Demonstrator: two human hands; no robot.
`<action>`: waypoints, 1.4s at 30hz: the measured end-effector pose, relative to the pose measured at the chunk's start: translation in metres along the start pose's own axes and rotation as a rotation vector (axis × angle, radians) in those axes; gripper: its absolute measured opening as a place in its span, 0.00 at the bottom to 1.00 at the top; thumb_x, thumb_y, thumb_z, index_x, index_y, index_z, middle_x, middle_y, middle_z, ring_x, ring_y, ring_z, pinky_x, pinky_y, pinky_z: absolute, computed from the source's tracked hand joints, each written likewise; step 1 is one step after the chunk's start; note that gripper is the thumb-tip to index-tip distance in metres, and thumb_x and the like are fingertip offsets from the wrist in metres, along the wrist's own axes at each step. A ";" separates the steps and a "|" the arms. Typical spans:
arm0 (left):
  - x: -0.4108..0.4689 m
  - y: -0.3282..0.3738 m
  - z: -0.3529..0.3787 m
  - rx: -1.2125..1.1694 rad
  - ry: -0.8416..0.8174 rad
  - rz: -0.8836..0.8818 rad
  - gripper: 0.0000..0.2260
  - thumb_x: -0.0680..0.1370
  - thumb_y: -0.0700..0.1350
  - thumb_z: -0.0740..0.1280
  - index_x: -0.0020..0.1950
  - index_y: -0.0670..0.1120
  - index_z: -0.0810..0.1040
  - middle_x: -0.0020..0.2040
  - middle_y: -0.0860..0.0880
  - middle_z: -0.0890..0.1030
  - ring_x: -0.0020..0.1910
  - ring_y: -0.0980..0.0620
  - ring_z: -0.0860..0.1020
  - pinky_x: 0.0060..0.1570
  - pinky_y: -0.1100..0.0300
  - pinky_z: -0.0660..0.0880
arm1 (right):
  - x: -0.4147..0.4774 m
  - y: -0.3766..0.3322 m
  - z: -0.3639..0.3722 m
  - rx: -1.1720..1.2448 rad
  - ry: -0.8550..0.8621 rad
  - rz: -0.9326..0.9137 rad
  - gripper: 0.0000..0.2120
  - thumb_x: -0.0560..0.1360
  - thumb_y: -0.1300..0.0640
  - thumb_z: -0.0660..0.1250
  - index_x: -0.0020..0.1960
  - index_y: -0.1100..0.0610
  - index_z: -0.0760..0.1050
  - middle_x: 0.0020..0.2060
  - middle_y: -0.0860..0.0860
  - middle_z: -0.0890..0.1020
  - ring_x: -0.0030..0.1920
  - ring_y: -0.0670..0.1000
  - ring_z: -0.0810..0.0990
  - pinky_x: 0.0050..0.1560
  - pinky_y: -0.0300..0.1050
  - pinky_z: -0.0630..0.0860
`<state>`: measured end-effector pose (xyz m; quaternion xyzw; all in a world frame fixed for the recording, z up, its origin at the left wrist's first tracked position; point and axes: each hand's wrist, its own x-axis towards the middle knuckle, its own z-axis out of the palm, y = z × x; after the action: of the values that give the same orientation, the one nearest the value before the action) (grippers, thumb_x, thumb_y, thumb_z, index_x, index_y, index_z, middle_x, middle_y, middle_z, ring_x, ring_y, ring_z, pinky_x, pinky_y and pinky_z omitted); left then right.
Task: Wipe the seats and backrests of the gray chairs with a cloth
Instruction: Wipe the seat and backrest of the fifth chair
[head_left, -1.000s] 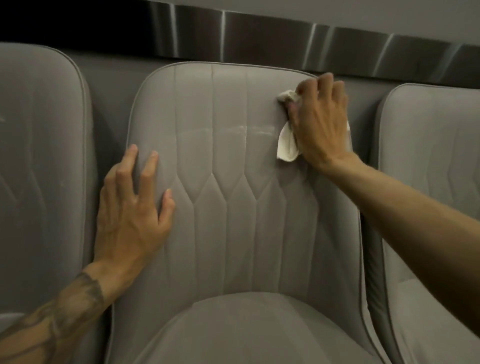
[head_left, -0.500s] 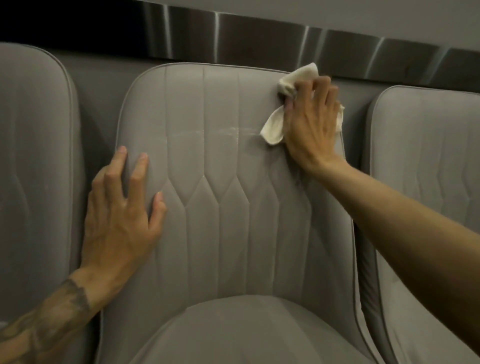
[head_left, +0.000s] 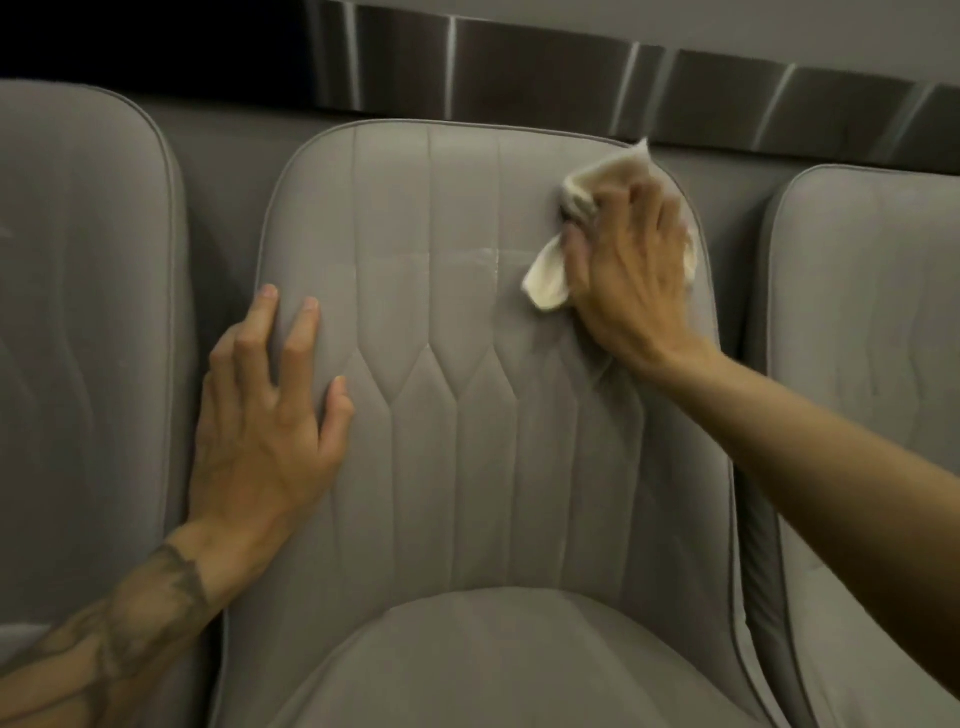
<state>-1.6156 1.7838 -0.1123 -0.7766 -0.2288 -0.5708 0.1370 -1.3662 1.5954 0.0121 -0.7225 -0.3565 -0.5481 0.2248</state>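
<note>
Item: middle gray chair, backrest (head_left: 467, 322) facing the onlooker, with piped edge and stitched vertical panels meeting in a zigzag row at mid height. Its seat (head_left: 493, 670) bulges forward at the bottom.

Item: cloth (head_left: 545, 283), off-white and bunched, lying on the backrest's upper right corner. One fold pokes just past the top edge, and a loose tail hangs out to the left of the palm.

Item: right hand (head_left: 628, 280), palm down on the cloth with fingers stretched over it, pressing it to the fabric. It sits just inside the right piping. The picture is blurred here.

Item: left hand (head_left: 265, 415), flat and spread on the backrest's left edge, grasping nothing. Two fingers point up along the piping.

Item: a faint pale streak, possibly a damp mark, running across the backrest left of the cloth.

Open room: the broad middle and lower panels lie uncovered between the two hands.

Neighbours: left chair (head_left: 88, 312) and right chair (head_left: 872, 322), each parted from the middle one by a narrow dark gap. A brushed metal strip (head_left: 623, 78) runs along the wall behind.
</note>
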 end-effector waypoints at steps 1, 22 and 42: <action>0.000 0.000 0.000 0.000 0.003 -0.003 0.28 0.82 0.52 0.59 0.81 0.45 0.61 0.79 0.38 0.60 0.70 0.32 0.67 0.69 0.40 0.66 | -0.019 0.000 -0.003 0.003 -0.038 -0.085 0.16 0.83 0.47 0.56 0.61 0.58 0.69 0.60 0.60 0.71 0.55 0.62 0.70 0.56 0.59 0.67; -0.002 0.000 0.002 0.015 0.010 0.007 0.27 0.83 0.52 0.59 0.81 0.45 0.61 0.80 0.38 0.60 0.70 0.32 0.67 0.71 0.40 0.66 | -0.032 0.019 -0.008 -0.071 -0.129 -0.290 0.11 0.82 0.54 0.61 0.61 0.59 0.70 0.58 0.61 0.71 0.51 0.62 0.71 0.50 0.57 0.70; -0.003 0.000 0.002 0.001 0.020 0.011 0.27 0.83 0.52 0.58 0.81 0.46 0.60 0.80 0.38 0.60 0.71 0.33 0.66 0.71 0.40 0.65 | -0.147 0.031 -0.027 -0.085 -0.284 -0.512 0.16 0.78 0.54 0.69 0.62 0.60 0.74 0.59 0.60 0.75 0.51 0.62 0.75 0.49 0.58 0.71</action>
<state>-1.6141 1.7843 -0.1156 -0.7720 -0.2234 -0.5776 0.1431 -1.3810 1.5161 -0.1173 -0.6871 -0.5320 -0.4948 -0.0032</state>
